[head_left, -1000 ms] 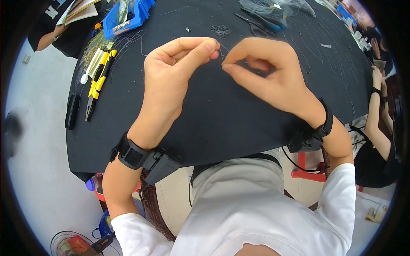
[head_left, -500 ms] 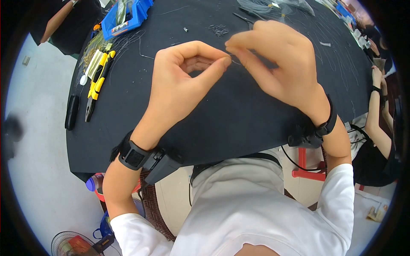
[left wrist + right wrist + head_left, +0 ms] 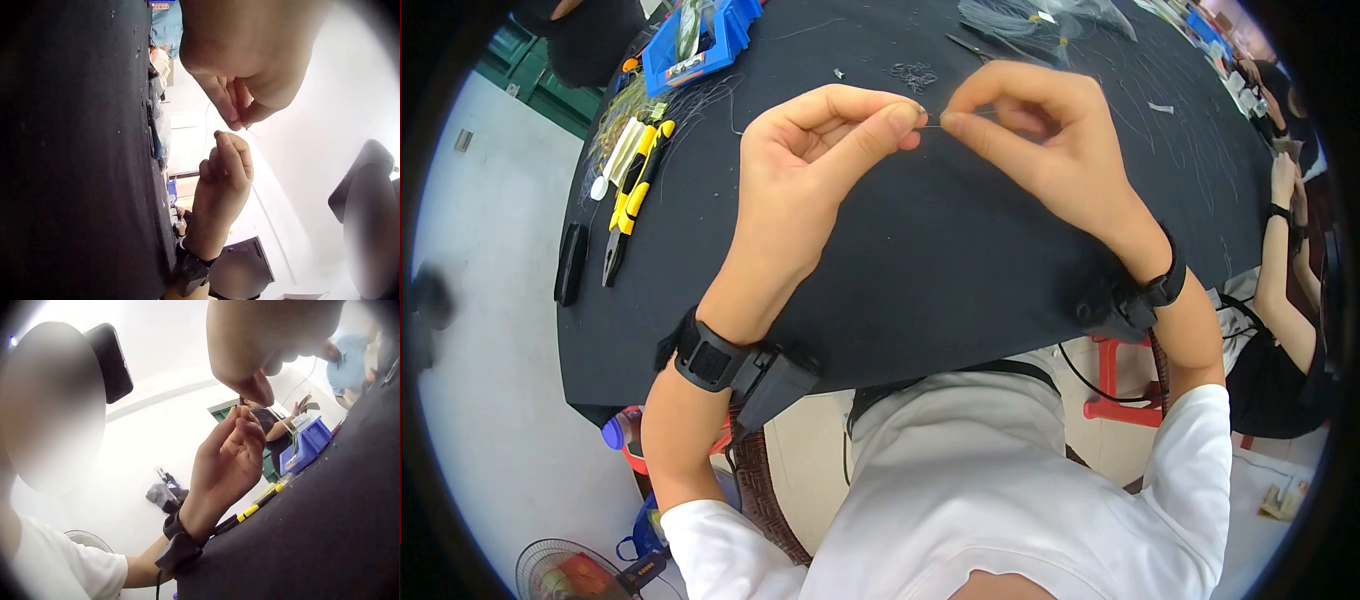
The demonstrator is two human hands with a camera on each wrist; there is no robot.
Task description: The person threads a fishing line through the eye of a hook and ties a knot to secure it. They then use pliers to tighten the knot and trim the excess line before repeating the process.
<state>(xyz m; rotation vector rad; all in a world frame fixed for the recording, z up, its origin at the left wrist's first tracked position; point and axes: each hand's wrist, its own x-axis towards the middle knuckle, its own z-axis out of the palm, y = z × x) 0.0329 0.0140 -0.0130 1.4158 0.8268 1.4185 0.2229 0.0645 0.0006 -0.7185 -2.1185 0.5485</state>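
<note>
Both hands are raised over the black table, fingertips close together. My left hand [image 3: 800, 150] pinches a small dark piece [image 3: 235, 407] and thin clear fishing line between thumb and forefinger; the fingers hide most of the piece, so I cannot tell its kind. My right hand [image 3: 1050, 150], thumb and forefinger together, pinches the fishing line [image 3: 932, 126], which spans the narrow gap to the left fingertips. In the left wrist view, a loop of this line hangs beside the right hand [image 3: 225, 165].
Beyond the hands lie a pile of small dark metal pieces [image 3: 913, 76], scissors [image 3: 968, 46] and bundles of clear line [image 3: 1010, 18]. Yellow-black pliers [image 3: 638, 178] and a blue bin [image 3: 735, 35] stand at left. Other people are at the table's edges.
The left hand moved right with its thumb and forefinger forward, then came back left. The right hand rose, then came down again, level with the left fingertips.
</note>
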